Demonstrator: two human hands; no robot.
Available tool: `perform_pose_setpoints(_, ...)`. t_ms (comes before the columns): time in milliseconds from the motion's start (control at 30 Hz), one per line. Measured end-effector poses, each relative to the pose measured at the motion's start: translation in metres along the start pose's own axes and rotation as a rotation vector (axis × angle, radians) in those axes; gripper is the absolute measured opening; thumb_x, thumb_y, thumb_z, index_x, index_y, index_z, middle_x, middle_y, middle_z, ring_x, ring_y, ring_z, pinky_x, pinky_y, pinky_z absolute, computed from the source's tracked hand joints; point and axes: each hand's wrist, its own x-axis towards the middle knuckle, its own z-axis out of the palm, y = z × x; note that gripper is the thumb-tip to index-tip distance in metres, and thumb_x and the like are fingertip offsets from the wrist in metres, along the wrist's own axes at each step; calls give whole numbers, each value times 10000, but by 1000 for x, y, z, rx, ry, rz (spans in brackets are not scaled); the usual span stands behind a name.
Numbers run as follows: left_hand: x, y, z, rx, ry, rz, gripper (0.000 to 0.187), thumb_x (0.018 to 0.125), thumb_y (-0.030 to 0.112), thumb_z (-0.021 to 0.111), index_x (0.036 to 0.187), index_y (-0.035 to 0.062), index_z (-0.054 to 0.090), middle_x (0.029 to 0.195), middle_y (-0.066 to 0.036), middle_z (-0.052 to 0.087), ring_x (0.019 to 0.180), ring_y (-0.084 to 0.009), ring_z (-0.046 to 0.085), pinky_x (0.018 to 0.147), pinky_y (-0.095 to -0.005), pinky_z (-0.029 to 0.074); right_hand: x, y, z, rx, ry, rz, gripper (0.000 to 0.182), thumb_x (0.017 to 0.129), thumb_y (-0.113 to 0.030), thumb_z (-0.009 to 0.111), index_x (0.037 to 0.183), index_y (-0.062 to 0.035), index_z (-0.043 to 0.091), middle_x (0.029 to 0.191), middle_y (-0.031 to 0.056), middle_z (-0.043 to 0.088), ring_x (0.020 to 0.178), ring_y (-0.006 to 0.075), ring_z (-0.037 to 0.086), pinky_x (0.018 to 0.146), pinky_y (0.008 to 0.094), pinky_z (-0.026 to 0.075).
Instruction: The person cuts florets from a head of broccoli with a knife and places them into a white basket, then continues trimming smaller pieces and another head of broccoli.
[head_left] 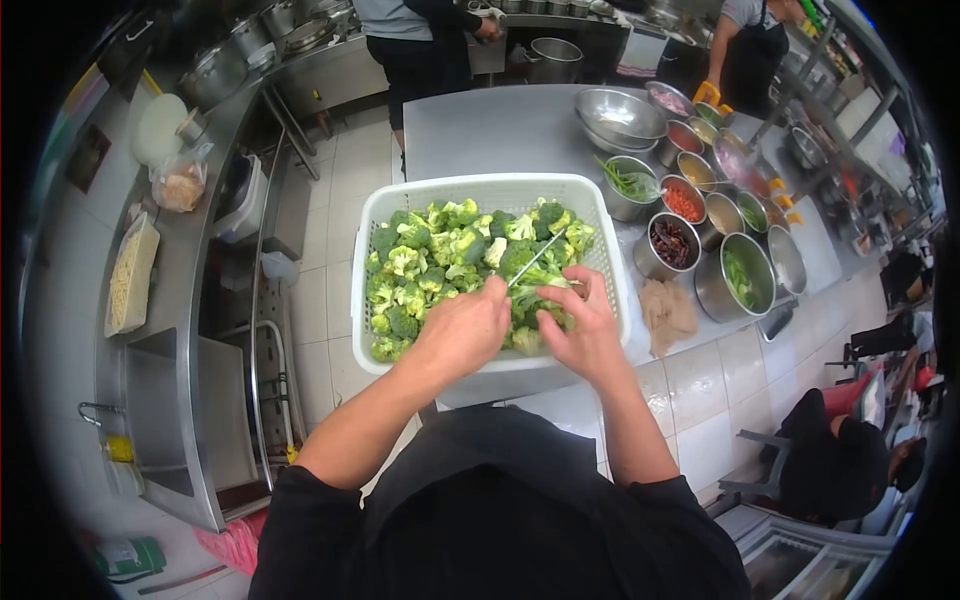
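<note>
A white perforated basket (pixel 611 250) full of cut broccoli (pixel 440 245) stands in front of me at the table's edge. My left hand (pixel 468 322) is closed on a knife (pixel 537 259) over the basket, its thin blade pointing up and to the right across the florets. At the right side of the basket, my right hand (pixel 583 325) has its fingers and thumb bent around a broccoli piece (pixel 545 275), close beside the blade. The knife handle is hidden inside my left hand.
Metal pots and bowls of ingredients (pixel 683 200) crowd the steel table (pixel 480 135) to the right, with a brown cloth (pixel 667 312) near the edge. A sink (pixel 190 400) and counter are at left. Co-workers stand at the far side; other people are at lower right.
</note>
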Motion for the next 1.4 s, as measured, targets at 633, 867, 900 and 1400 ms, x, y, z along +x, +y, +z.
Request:
perform_pose_setpoints(633,32,-6,13,-70,-133,-93,245,992,193,441,985,-41,514,752,-281,659,728,-476,654,665,-555,520,-2,3,10,-5,46,108,465,706,-62,807,1111,7,589,1060,162,553,875,292,603,699,351,547)
perform_pose_setpoints(867,6,7,6,-54,-56,-46,235,997,199,453,994,-35,457,736,-301,638,701,-489,635,652,-580,493,-1,16,18,42,225,273,411,745,-132,833,1068,16,628,846,69,572,605,133,576,549,284,502)
perform_pose_setpoints(900,4,12,11,-30,-76,-27,229,996,196,455,980,-32,455,734,-296,640,691,-485,635,641,-577,494,-1,14,17,45,215,299,409,746,-143,835,1059,18,628,841,75,565,605,148,571,541,286,499)
perform_pose_setpoints(1400,28,18,32,200,-123,-58,215,972,181,449,1023,-18,511,829,-240,704,799,-387,712,684,-504,554,-5,14,21,-113,164,262,420,701,-199,840,1014,0,643,777,98,557,630,241,561,573,379,465)
